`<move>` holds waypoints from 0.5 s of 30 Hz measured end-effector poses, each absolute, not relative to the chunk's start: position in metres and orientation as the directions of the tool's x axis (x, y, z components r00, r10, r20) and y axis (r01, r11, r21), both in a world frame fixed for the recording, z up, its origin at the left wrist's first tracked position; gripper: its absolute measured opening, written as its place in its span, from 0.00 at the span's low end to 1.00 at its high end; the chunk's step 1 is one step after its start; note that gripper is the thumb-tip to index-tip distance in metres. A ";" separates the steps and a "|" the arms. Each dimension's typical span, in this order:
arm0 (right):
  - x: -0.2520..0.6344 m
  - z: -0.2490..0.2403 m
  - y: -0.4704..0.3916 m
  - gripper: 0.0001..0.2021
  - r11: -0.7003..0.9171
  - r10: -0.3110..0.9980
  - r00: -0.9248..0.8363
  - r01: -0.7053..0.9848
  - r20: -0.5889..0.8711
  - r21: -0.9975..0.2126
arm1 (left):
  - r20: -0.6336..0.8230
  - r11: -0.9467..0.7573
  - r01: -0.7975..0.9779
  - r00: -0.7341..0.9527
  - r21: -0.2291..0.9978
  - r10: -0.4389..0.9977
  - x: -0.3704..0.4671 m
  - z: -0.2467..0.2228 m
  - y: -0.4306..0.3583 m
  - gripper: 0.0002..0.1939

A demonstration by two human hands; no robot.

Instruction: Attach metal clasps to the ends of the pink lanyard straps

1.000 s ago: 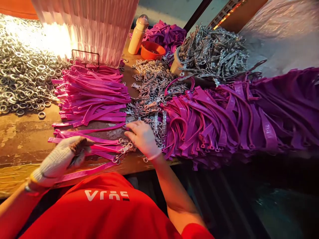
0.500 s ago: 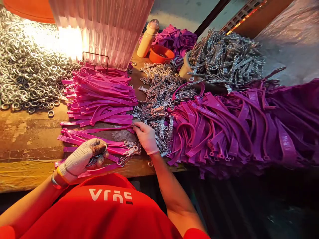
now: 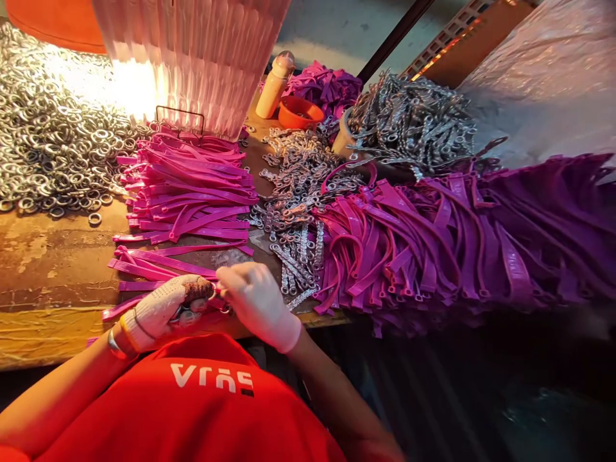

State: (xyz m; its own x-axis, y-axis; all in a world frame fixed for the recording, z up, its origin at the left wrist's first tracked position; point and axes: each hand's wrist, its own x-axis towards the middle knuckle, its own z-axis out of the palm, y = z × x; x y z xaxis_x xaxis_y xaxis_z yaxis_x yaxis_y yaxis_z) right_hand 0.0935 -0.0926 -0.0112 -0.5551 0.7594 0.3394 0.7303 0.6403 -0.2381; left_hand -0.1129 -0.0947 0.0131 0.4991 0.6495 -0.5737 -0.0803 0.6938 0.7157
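Note:
My left hand [image 3: 168,305], in a dotted knit glove with brown wrapping on a finger, is closed on several metal rings [image 3: 212,295]; one ring sticks out at the fingertips. My right hand [image 3: 257,301], in a thin white glove, meets it there with bent fingers pressed together, slightly blurred. What these fingers pinch is hidden, though a bit of magenta shows beside the ring. Under and behind both hands lie loose magenta straps [image 3: 163,262]. A thick stack of the same straps [image 3: 192,186] lies just beyond.
Loose metal rings [image 3: 62,141] heap at the left under a lamp. Short metal chains [image 3: 298,192] lie mid-table, with more chains [image 3: 414,122] piled behind. Purple straps [image 3: 433,237] overhang the table's front edge at right. An orange bowl [image 3: 299,114] and a bottle [image 3: 274,86] stand at the back.
My right hand has moved left and toward me, from a strap's end to the fingertips of my left hand. The left hand has stayed nearly in place, still holding rings.

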 end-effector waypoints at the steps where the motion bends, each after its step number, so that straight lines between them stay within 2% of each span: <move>1: 0.088 -0.008 -0.097 0.13 0.691 0.713 -0.617 0.697 0.333 -0.190 | -0.548 0.677 -0.078 0.523 0.732 0.653 -0.112 0.015 -0.095 0.17; 4: 0.082 -0.008 -0.102 0.12 0.760 0.629 -0.692 0.644 0.355 -0.090 | -0.519 0.655 -0.041 0.574 0.754 0.633 -0.111 0.016 -0.098 0.16; 7: 0.086 -0.012 -0.100 0.09 0.743 0.641 -0.671 0.664 0.374 -0.083 | -0.532 0.566 0.109 0.522 0.817 0.667 -0.114 0.011 -0.100 0.18; 10: 0.090 -0.009 -0.101 0.12 0.715 0.695 -0.647 0.664 0.312 -0.216 | -0.414 0.329 0.257 0.451 0.909 0.791 -0.120 0.006 -0.102 0.15; 12: 0.090 -0.006 -0.103 0.11 0.692 0.720 -0.644 0.634 0.259 -0.345 | -0.344 0.226 0.284 0.491 0.932 0.801 -0.121 0.006 -0.104 0.12; 13: 0.089 -0.005 -0.104 0.11 0.675 0.729 -0.640 0.616 0.243 -0.405 | -0.348 0.235 0.273 0.519 0.933 0.780 -0.121 0.006 -0.105 0.11; 15: 0.087 -0.005 -0.107 0.15 0.639 0.755 -0.605 0.593 0.252 -0.491 | -0.424 0.374 0.207 0.548 0.904 0.721 -0.117 0.007 -0.108 0.13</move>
State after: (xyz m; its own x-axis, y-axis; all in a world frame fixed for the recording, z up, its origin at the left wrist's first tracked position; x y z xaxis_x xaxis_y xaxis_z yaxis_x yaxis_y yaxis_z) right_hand 0.0867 -0.1070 -0.0054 -0.6053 0.7550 0.2522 0.5926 0.6389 -0.4906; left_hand -0.1165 -0.1084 0.0074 0.5476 0.7214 -0.4240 0.2071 0.3741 0.9040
